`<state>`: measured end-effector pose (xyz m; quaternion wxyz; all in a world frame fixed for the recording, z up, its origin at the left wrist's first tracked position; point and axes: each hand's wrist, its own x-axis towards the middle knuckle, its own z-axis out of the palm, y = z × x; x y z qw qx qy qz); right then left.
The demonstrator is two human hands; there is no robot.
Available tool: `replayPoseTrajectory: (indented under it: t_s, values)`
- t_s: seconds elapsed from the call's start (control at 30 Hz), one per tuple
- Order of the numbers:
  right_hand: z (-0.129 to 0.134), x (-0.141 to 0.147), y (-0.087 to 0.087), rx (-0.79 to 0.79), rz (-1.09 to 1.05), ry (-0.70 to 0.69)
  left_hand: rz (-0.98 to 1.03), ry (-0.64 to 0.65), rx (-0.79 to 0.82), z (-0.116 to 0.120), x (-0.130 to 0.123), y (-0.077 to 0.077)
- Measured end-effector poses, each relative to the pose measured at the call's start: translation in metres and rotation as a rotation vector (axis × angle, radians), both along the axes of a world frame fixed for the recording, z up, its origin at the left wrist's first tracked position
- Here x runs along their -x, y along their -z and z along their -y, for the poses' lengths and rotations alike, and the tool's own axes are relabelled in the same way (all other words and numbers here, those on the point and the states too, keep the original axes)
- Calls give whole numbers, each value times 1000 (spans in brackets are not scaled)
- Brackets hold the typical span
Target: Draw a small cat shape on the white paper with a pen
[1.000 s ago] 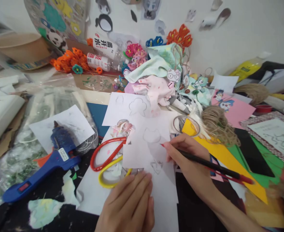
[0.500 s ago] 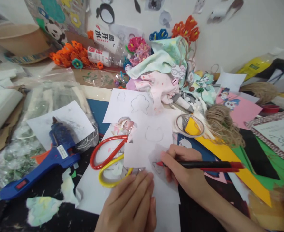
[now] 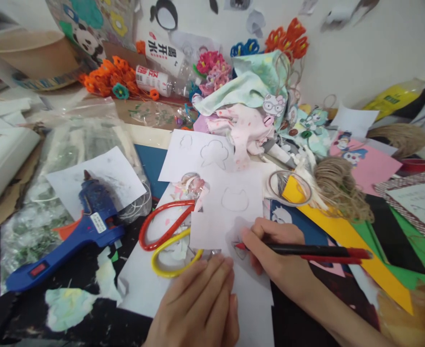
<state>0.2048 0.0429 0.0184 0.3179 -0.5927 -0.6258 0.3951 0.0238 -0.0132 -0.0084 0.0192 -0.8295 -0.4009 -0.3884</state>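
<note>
My right hand [image 3: 277,250] pinches a black and red pen [image 3: 313,249], its red tip on a white sheet of paper [image 3: 216,231]. Small pencil-like lines show under the tip, partly covered by my fingers. Farther up the sheet is an outline with two pointed corners. My left hand [image 3: 198,303] lies flat on the lower part of the paper, fingers stretched out side by side. Just beyond it are scissors with one red and one yellow handle [image 3: 176,255]; their blades are hidden under the paper. Another sheet [image 3: 198,152] bears a cloud-like outline.
A blue glue gun [image 3: 97,226] rests at the left on a plastic bag. Fabric scraps [image 3: 70,306] lie near it. To the right are a tape roll [image 3: 290,188], twine [image 3: 338,183], yellow card [image 3: 360,255] and a dark phone-like slab [image 3: 396,236]. Cloth and yarn flowers line the wall.
The whole view has shifted slightly, so everything sits a little farther right. Both hands keep nearly the same place on the paper, and the pen tip stays on the small drawing.
</note>
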Motion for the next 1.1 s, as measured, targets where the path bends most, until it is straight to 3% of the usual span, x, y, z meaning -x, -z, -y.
replayPoseTrajectory:
  t_s: [0.77, 0.97, 1.1]
  values:
    - [1, 0, 1, -45, 67, -30, -7, -8, 9, 0, -1, -2]
    - [-2, 0, -3, -90, -99, 47, 10, -2, 10, 0, 1, -3]
    - [-3, -6, -4, -72, -278, 3, 18, 8, 12, -2, 3, -4]
